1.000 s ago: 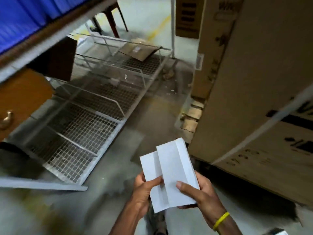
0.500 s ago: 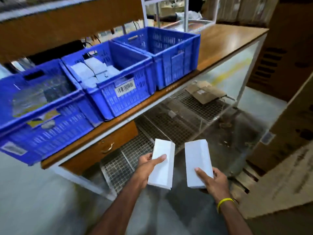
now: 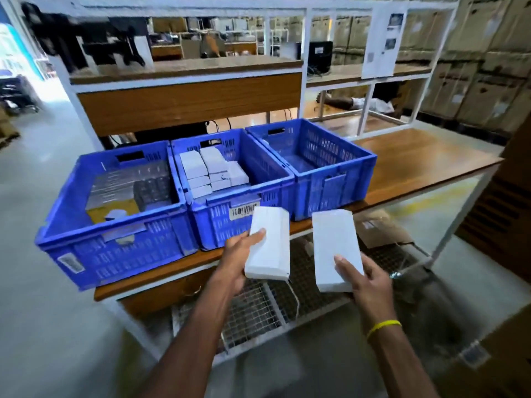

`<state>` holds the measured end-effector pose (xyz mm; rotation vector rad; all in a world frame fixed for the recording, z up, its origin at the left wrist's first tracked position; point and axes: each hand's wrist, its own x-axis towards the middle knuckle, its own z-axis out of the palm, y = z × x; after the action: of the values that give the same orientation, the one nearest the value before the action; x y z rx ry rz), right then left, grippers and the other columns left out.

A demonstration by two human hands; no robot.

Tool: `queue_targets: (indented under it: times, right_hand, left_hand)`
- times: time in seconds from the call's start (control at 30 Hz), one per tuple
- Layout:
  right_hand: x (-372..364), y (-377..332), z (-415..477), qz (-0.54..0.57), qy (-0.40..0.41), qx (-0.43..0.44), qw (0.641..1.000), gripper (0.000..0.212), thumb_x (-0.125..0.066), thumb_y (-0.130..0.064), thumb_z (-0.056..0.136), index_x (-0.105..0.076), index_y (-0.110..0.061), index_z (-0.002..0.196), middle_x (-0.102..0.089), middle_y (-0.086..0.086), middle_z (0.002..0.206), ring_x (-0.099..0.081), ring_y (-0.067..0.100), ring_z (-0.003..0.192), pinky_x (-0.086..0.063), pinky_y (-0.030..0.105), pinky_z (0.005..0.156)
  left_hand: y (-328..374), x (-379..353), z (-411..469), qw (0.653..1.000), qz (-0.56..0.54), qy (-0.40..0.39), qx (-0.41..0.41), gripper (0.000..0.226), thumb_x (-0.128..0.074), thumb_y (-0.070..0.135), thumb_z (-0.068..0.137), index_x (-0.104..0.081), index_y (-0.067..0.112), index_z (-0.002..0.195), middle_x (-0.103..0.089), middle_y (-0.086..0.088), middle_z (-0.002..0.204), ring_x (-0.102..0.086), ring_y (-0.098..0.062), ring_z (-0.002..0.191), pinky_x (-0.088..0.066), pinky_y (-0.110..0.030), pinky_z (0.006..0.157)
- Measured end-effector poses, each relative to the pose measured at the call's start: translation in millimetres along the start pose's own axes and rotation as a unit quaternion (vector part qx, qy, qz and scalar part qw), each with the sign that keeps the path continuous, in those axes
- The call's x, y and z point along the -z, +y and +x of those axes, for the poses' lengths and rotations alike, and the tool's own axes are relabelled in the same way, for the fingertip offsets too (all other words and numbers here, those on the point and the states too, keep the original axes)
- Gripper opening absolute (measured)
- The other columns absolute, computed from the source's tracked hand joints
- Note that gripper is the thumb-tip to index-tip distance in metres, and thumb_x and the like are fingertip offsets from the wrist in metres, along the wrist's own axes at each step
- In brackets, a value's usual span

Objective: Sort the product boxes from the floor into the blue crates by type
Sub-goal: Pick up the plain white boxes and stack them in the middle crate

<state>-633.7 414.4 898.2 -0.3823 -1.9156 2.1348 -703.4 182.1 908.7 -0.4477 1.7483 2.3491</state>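
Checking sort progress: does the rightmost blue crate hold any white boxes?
No, the rightmost crate shows a bare bottom; the white boxes lie in the middle crate.

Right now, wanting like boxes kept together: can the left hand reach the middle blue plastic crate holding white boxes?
Probably yes: the left hand, gripping a white rectangular box, is just before the middle blue plastic crate, whose top is open.

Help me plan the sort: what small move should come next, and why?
Probably the left hand should carry its box forward over the middle crate and set it in. That crate already holds similar white boxes, while the left crate holds silvery packs.
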Motion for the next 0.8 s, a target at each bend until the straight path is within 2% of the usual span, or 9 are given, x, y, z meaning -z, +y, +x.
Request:
queue_targets:
  times: [0.13, 0.2, 0.27, 0.33, 0.47, 0.57, 0.67, 0.73, 0.8]
  right_hand:
    - [-53.9, -42.5, 45.2, 0.031, -0.024, 0.053, 0.998, 0.019, -0.079, -0.017, 0.082, -0.074, -0.016, 0.1, -0.077, -0.001, 0.093, -0.069, 0.013, 0.081, -0.059, 0.036, 0.076]
    - [-89.5, -56.8, 70.9, 0.043, -0.028, 0.075, 0.996, 0.017, -0.078, -0.018, 0.082, -0.074, -0.016, 0.099, -0.077, 0.003, 0.098, -0.068, 0.016, 0.083, -0.059, 0.039, 0.079]
    - [-131.2, -68.8, 99.5, 0.03, -0.036, 0.098, 0.994, 0.013, -0.079, -0.021, 0.082, -0.074, -0.02, 0.094, -0.077, 0.001, 0.094, -0.07, 0.017, 0.082, -0.06, 0.041, 0.077]
    - [-173.7, -77.2, 127.9, 0.007, -0.052, 0.107, 0.993, 0.018, -0.079, -0.026, 0.081, -0.074, -0.018, 0.096, -0.077, 0.0, 0.092, -0.072, 0.02, 0.085, -0.061, 0.044, 0.075]
    - [-235.0, -80.9, 185.1, -0.066, -0.054, 0.096, 0.992, 0.033, -0.08, -0.04, 0.073, -0.074, -0.013, 0.091, -0.076, 0.002, 0.084, -0.07, 0.018, 0.074, -0.06, 0.053, 0.07]
    - [-263.9, -76.4, 226.1, -0.127, -0.036, 0.084, 0.988, 0.054, -0.076, -0.059, 0.057, -0.071, -0.013, 0.084, -0.074, 0.001, 0.08, -0.071, 0.026, 0.077, -0.059, 0.052, 0.068]
    - [-285.8, -73.2, 256.7, -0.188, -0.018, 0.056, 0.98, 0.053, -0.076, -0.056, 0.059, -0.067, -0.01, 0.083, -0.072, 0.003, 0.082, -0.069, 0.029, 0.079, -0.059, 0.045, 0.074]
    - [-297.3, -66.2, 275.5, -0.252, -0.025, 0.018, 0.967, 0.05, -0.079, -0.051, 0.065, -0.063, -0.009, 0.087, -0.068, 0.006, 0.086, -0.066, 0.027, 0.084, -0.056, 0.039, 0.078]
    - [-308.2, -55.5, 293.6, -0.341, -0.059, -0.025, 0.938, 0.053, -0.079, -0.051, 0.066, -0.062, -0.009, 0.095, -0.067, 0.01, 0.097, -0.065, 0.029, 0.093, -0.056, 0.039, 0.082]
  left_hand:
    - [63.9, -1.8, 27.7, 0.998, -0.02, 0.028, -0.057, 0.036, -0.075, 0.023, 0.085, -0.066, 0.002, 0.113, -0.075, -0.018, 0.1, -0.072, -0.034, 0.089, -0.058, -0.048, 0.076]
    - [94.0, 5.8, 47.3, 0.995, -0.025, 0.046, -0.085, 0.033, -0.076, 0.023, 0.084, -0.067, 0.003, 0.109, -0.076, -0.017, 0.098, -0.073, -0.035, 0.088, -0.06, -0.049, 0.072]
    - [123.9, 22.3, 73.2, 0.991, -0.033, 0.065, -0.11, 0.027, -0.077, 0.021, 0.084, -0.069, 0.005, 0.105, -0.077, -0.014, 0.094, -0.074, -0.031, 0.079, -0.061, -0.042, 0.063]
    - [152.2, 42.6, 100.2, 0.987, -0.043, 0.095, -0.123, 0.022, -0.078, 0.019, 0.083, -0.069, 0.008, 0.099, -0.076, -0.012, 0.09, -0.073, -0.027, 0.072, -0.059, -0.039, 0.059]
    - [191.5, 72.0, 147.5, 0.983, -0.033, 0.142, -0.109, 0.015, -0.076, 0.016, 0.084, -0.063, 0.01, 0.085, -0.072, -0.014, 0.087, -0.068, -0.028, 0.074, -0.057, -0.049, 0.074]
    - [199.3, 83.2, 185.3, 0.982, -0.02, 0.16, -0.101, 0.015, -0.072, 0.014, 0.088, -0.06, 0.009, 0.08, -0.068, -0.015, 0.089, -0.064, -0.027, 0.074, -0.054, -0.041, 0.072]
    - [195.8, 82.3, 213.1, 0.98, 0.02, 0.178, -0.087, 0.012, -0.069, 0.016, 0.089, -0.063, 0.006, 0.087, -0.066, -0.012, 0.088, -0.063, -0.025, 0.077, -0.051, -0.036, 0.068]
    - [185.0, 81.4, 233.5, 0.979, 0.078, 0.179, -0.061, 0.036, -0.07, 0.023, 0.08, -0.062, -0.001, 0.105, -0.066, -0.012, 0.096, -0.064, -0.025, 0.085, -0.052, -0.034, 0.072]
    - [155.2, 92.8, 287.6, 0.971, 0.167, 0.169, -0.026, 0.061, -0.058, 0.028, 0.065, -0.054, 0.001, 0.119, -0.065, -0.016, 0.114, -0.066, -0.032, 0.101, -0.056, -0.042, 0.086]
